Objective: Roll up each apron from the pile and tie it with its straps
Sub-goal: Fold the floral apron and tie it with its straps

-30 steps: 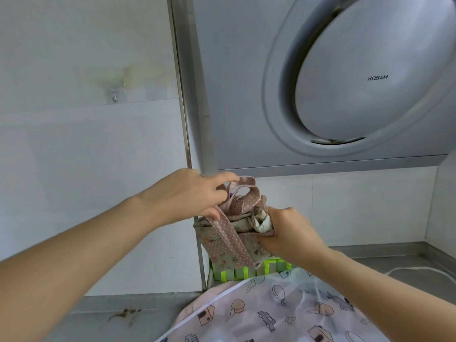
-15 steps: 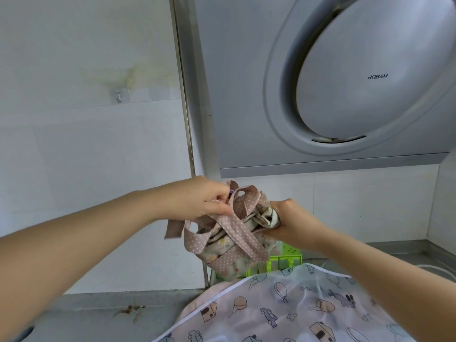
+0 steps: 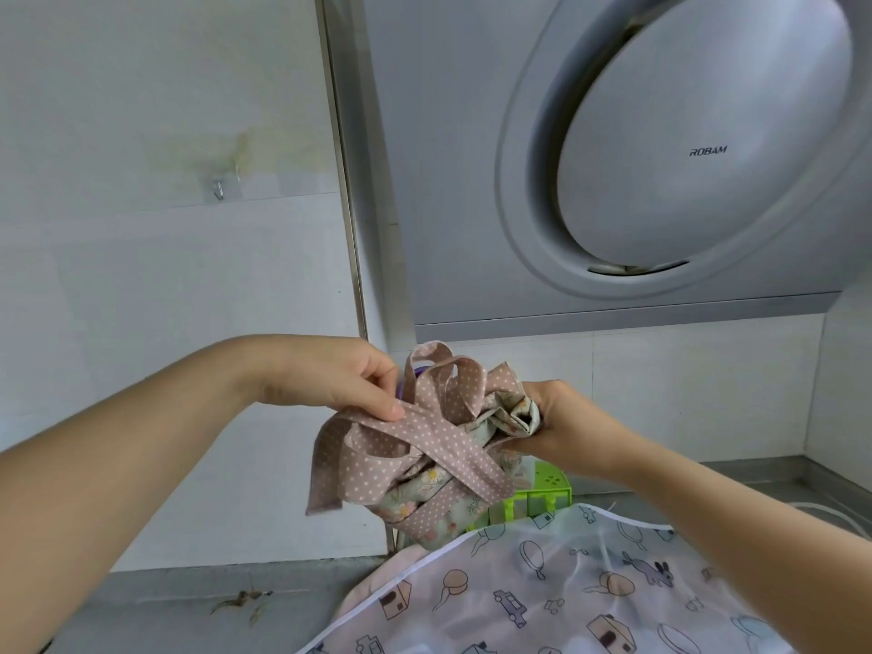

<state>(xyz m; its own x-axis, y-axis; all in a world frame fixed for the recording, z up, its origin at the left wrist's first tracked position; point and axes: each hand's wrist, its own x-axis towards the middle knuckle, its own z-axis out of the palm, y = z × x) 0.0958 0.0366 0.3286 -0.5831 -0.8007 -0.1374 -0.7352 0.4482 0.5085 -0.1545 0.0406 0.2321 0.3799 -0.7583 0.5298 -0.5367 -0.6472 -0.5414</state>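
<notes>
1. Left grip (image 3: 349, 389) pinches the dotted strap (image 3: 424, 436) between thumb and forefinger, knuckles up, with the forearm reaching in from the lower left.
2. Right grip (image 3: 557, 427) curls round the upper end of the rolled apron (image 3: 420, 493) and holds it in the air above the desk (image 3: 165, 606). Its forearm comes in from the lower right.
3. This rolled apron is soft, pale floral cloth bunched into a thick roll that slants down toward the left between the two hands.
4. Its strap is a flat pinkish-brown band with small white dots. It crosses the roll several times, stands in loose loops on top, and one free end hangs at the left.
5. Below lies a second apron (image 3: 542, 597) on the desk: thin, see-through white, printed with houses, cars and balloons.
6. Behind the roll stands a bright green plastic box (image 3: 542, 488).
7. Grey and smooth, the desk has a brown stain at the left.
8. Above hangs a smooth grey range hood (image 3: 684, 148) with a big round panel, and a small clear hook (image 3: 218, 190) sits on the white wall.
</notes>
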